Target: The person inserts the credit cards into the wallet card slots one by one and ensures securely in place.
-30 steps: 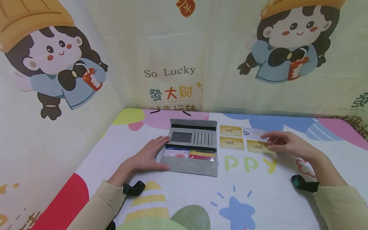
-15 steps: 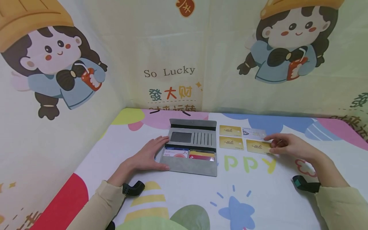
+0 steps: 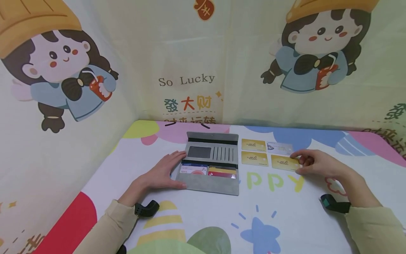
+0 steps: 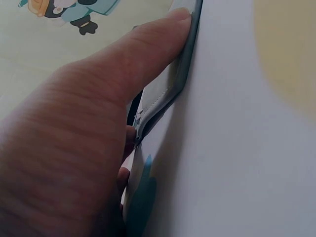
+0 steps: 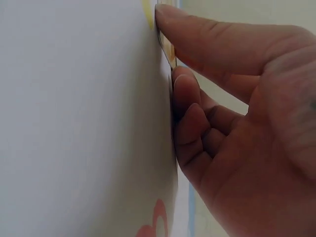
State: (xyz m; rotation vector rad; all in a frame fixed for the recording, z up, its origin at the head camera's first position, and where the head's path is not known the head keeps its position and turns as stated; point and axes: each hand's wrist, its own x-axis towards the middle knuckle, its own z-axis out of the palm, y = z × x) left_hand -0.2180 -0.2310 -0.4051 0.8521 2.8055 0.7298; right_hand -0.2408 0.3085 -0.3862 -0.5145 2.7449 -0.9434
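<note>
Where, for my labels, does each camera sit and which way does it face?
Head: on the head, facing forward and down at the grey rectangular leather-like wallet; left hand, right hand and beige fabric sleeves show.
Left wrist: on that wrist, facing the wallet's edge; left thumb and partial fingers show.
Right wrist: on that wrist, facing a gold rectangular plastic-looking card; right thumb and curled fingers show.
Shared: head and left wrist show the left hand touching the wallet.

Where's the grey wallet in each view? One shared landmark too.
Head: grey wallet just below centre, lying open, left grip at its left side.
Left wrist: upper middle, seen nearly edge-on, partly hidden by that grip.
Right wrist: not visible.
Shared landmark: white printed tablecloth, in all three.
</note>
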